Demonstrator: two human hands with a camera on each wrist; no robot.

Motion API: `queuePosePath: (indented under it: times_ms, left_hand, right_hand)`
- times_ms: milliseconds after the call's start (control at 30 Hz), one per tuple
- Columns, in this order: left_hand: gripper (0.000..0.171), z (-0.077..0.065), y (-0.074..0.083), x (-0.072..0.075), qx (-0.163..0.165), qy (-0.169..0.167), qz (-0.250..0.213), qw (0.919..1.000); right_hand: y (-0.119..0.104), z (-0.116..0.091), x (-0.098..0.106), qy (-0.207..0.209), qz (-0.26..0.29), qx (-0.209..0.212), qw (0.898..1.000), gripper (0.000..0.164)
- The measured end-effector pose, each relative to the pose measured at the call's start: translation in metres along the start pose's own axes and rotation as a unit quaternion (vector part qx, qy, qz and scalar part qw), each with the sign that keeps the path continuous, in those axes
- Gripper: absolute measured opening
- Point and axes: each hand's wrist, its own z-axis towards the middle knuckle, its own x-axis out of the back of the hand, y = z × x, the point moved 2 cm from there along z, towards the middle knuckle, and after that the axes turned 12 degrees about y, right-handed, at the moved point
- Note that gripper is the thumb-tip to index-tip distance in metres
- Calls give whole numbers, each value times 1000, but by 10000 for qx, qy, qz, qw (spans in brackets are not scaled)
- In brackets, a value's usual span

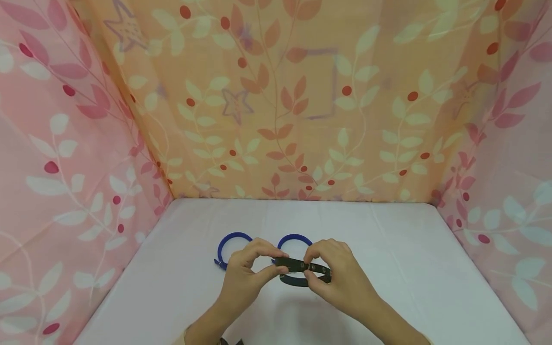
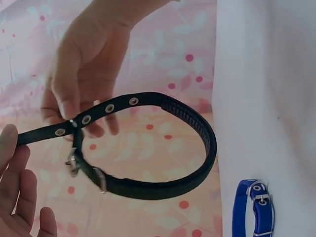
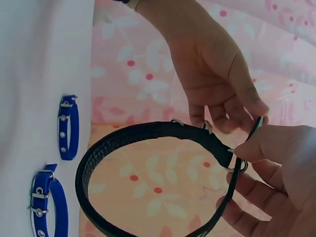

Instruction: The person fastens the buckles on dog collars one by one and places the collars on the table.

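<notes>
Both hands hold up a black buckle collar (image 1: 293, 279), looped round, with metal eyelets along its strap. My left hand (image 1: 246, 268) pinches the strap's free end between thumb and fingers. Beside it my right hand (image 1: 338, 268) pinches the collar where the strap passes a metal ring (image 3: 241, 167). The left wrist view shows the collar's loop (image 2: 163, 190) hanging open in a wide oval, with a metal buckle (image 2: 72, 163) on it. Two blue collars (image 1: 236, 235) (image 3: 52, 207) stand on the table behind the hands, each fastened into a ring.
A white-covered table (image 1: 409, 273) spreads under the hands. Leaf-patterned curtains rise on three sides, orange cloth (image 1: 276, 96) at the back and pink cloth (image 1: 51, 191) at left. A small dark object (image 1: 230, 341) shows at the bottom edge near the left forearm.
</notes>
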Motion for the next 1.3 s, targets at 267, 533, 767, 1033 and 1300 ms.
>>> queuePosePath:
  times_ms: [267, 533, 767, 1033, 1300]
  left_hand:
    - [27, 5, 5, 7, 530, 279, 97, 9982]
    - [23, 2, -2, 0, 710, -183, -32, 9973]
    - [43, 0, -9, -4, 1330, -923, 480, 9856]
    - [35, -6, -17, -12, 2639, -2125, 514, 9394]
    - [28, -6, -13, -11, 2652, -1199, 81, 9567]
  right_hand:
    - [8, 3, 2, -273, -315, -196, 9989, 36]
    - [5, 3, -1, -489, 178, 210, 9984, 35]
    - [2, 4, 0, 203, 342, 792, 9961, 34]
    - [2, 1, 2, 711, 1123, 350, 9905, 46]
    - [3, 5, 8, 1236, 1137, 520, 9844, 44]
